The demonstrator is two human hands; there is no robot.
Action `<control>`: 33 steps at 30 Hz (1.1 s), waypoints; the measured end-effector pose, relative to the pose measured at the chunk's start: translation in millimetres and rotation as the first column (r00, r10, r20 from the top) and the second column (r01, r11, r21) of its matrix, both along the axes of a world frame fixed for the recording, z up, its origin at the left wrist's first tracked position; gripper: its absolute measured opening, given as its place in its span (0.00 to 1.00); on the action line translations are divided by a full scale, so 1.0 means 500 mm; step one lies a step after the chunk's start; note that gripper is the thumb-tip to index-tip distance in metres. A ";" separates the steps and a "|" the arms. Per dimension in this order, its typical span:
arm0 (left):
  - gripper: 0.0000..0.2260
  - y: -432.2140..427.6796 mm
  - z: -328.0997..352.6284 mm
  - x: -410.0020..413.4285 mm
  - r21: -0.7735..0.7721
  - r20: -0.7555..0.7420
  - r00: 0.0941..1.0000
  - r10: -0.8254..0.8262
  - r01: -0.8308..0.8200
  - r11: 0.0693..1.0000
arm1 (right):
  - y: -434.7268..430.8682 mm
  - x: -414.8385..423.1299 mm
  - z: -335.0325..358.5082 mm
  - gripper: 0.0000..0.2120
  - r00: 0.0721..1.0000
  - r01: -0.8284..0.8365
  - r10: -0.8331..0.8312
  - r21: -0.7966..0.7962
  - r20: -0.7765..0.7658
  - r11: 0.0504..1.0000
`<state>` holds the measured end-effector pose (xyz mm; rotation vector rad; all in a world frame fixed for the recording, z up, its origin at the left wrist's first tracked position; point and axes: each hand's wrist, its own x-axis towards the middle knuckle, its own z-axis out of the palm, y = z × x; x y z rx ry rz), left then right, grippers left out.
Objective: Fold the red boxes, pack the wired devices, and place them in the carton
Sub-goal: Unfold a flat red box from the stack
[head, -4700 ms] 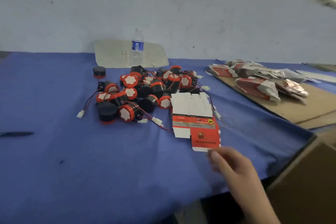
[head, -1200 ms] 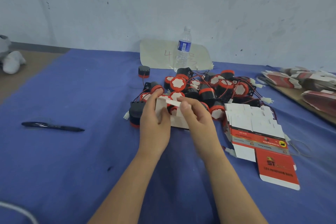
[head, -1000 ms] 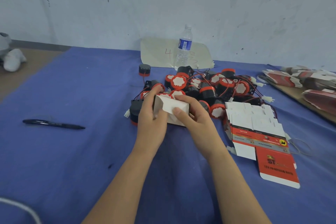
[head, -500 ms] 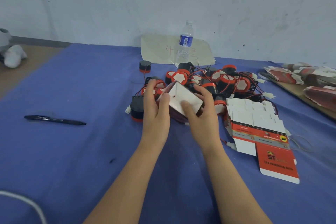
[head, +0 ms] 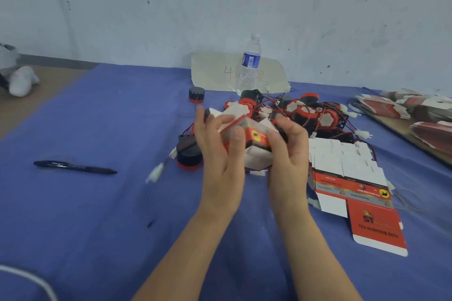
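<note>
A partly folded red and white box (head: 254, 139) is held above the blue table (head: 97, 215) between my left hand (head: 220, 151) and my right hand (head: 287, 151). Its red printed side faces me and white flaps hang below. Behind it lies a pile of black and orange wired devices (head: 305, 112). One black device (head: 188, 154) stands just left of my left hand, its white connector (head: 155, 173) trailing on the cloth. A stack of flat red boxes (head: 354, 186) lies to the right of my right hand. No carton is in view.
A black pen (head: 73, 166) lies at the left. A water bottle (head: 249, 63) stands before a paper sheet (head: 220, 71) at the wall. More flattened boxes (head: 415, 110) lie on brown cardboard at the far right. A white cable (head: 29, 278) crosses the bottom left corner.
I picked a flat box from the stack and both hands have been folding it. It has turned over, so its red side now faces me instead of the white inside.
</note>
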<state>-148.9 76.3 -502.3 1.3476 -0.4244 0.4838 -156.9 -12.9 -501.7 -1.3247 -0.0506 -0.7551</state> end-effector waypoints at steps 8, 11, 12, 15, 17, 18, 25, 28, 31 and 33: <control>0.21 0.065 -0.011 0.045 0.084 -0.394 0.880 -0.265 0.322 0.943 | 0.002 0.016 -0.025 0.35 0.999 0.028 -0.011 -0.446 0.040 0.894; 0.26 0.071 -0.020 0.050 0.131 -0.297 0.928 -0.223 0.271 0.954 | -0.010 0.022 -0.025 0.30 0.979 -0.100 0.048 -0.259 -0.200 0.961; 0.28 0.074 -0.024 0.052 0.189 -0.302 0.926 -0.226 0.291 0.938 | -0.016 0.024 -0.024 0.21 0.962 -0.094 0.040 -0.190 -0.269 0.977; 0.30 0.082 -0.025 0.048 0.441 -0.368 0.912 -0.183 0.344 0.829 | -0.024 0.027 -0.025 0.21 0.915 0.049 -0.155 -0.280 -0.371 0.959; 0.34 0.080 -0.029 0.046 0.497 -0.358 0.928 -0.099 0.279 0.821 | -0.016 0.025 -0.027 0.20 0.913 0.138 -0.257 -0.355 -0.316 0.925; 0.36 0.079 -0.027 0.044 0.476 -0.366 0.929 -0.062 0.244 0.845 | -0.011 0.023 -0.028 0.18 0.914 0.163 -0.288 -0.391 -0.285 0.906; 0.17 0.077 -0.023 0.022 0.444 -0.395 0.839 0.374 -0.182 0.877 | 0.012 0.018 -0.035 0.12 0.921 0.003 -0.199 -0.506 -0.334 0.863; 0.12 0.098 -0.045 0.023 0.396 -0.314 0.861 0.401 -0.265 0.879 | 0.002 0.016 -0.033 0.13 0.887 -0.128 -0.154 -0.551 -0.436 0.825; 0.17 0.109 -0.053 0.033 0.200 -0.453 0.837 0.306 -0.239 0.950 | -0.012 0.019 -0.036 0.09 0.862 -0.119 -0.165 -0.507 -0.480 0.854; 0.16 0.102 -0.054 0.031 0.238 -0.411 0.864 0.291 -0.207 0.949 | -0.018 0.025 -0.040 0.08 0.846 -0.094 -0.182 -0.476 -0.501 0.875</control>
